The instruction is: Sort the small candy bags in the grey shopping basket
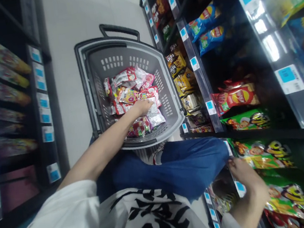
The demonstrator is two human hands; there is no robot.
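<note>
My left hand (143, 107) reaches down into a grey shopping basket (167, 74). Its fingers are closed on a red-and-white snack packet (149, 95) on top of the pile. Around it lie several other packets, among them a yellow-and-white one (127, 96), a silver one (156, 118) and dark red ones (138, 127). My right hand (239, 169) is low on the right, between my bent knee and the shelf edge, close to a green snack bag (260, 152). Its fingers are blurred and partly turned away, so their grip is unclear.
The basket stands on the pale floor (62, 28), its black handle (120, 32) at the far side. Shelves with price labels (44, 102) flank both sides. Blue chip bags (211, 39), a red chip bag (235, 97) and yellow packets (185, 81) fill the right side.
</note>
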